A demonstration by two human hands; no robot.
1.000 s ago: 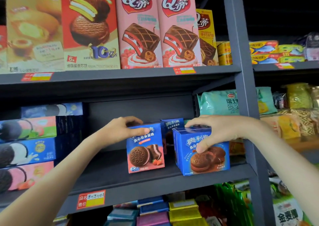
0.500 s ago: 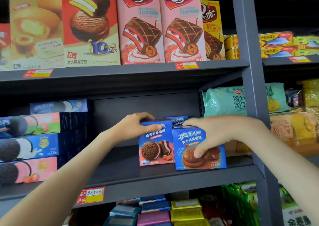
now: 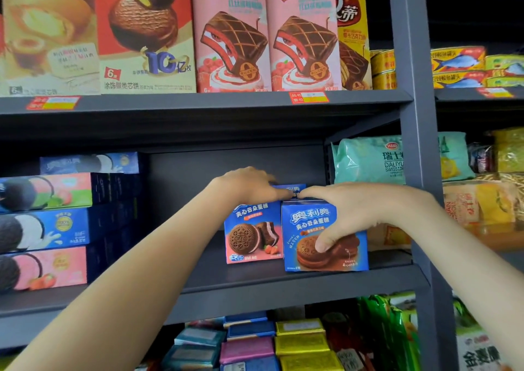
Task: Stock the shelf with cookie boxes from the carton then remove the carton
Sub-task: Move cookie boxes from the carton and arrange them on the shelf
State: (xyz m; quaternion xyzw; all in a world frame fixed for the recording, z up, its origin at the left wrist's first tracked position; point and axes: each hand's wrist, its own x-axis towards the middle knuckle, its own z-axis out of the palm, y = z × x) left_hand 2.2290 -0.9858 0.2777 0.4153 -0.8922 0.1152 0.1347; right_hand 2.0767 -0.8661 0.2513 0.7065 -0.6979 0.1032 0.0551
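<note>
on the dark grey metal shelf our left hand grips the blue-and-pink cardboard cookie box and our right hand grips the blue cardboard cookie box just beside it, so we judge stocking barely started; the carton is not in view.

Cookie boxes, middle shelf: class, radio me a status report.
Left hand atop strawberry box, grip blurred. Right hand grips chocolate box, thumb on front. Both boxes upright, side by side. Third box behind.

The blue cookie box reads "奥利奥", the red pie box "10亿枚", the green bag "DALIYU SWISS".
</note>
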